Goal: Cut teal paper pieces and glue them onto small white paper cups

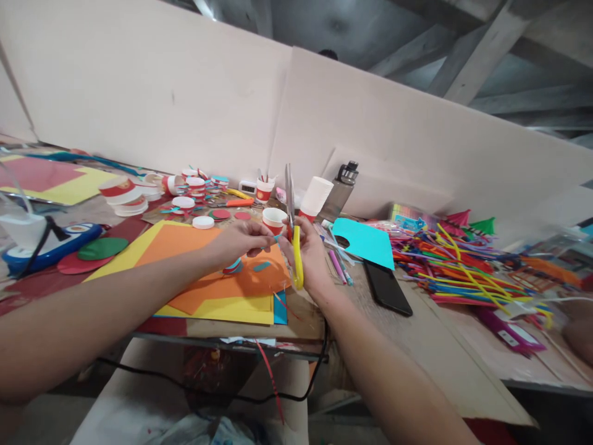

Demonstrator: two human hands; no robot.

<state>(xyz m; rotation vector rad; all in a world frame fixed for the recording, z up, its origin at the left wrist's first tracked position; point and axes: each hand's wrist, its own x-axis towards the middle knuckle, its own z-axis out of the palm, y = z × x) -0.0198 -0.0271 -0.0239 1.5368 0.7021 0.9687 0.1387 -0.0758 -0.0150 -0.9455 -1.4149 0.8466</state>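
Observation:
My right hand (309, 252) is closed around a pair of scissors (297, 262) with yellow handles, the blades pointing up and away. My left hand (248, 240) pinches a small blue paper piece (277, 238) beside the scissors, close to the right fingertips. Below both hands lies orange paper (204, 281) on top of yellow sheets (231, 314). On the orange paper rest a small blue paper strip (262, 267) and another little blue-banded item (233, 267), partly covered by my left hand. A paper cup (274, 219) stands just behind my hands.
Several small red-and-white cup pieces (195, 188) stand at the back left, near an orange cutter (238, 203). Rightward are a turquoise sheet (365, 242) with a hole, a black phone (386, 287), a dark bottle (340, 193) and many colourful pipe cleaners (463, 272). A power strip (53, 247) sits left.

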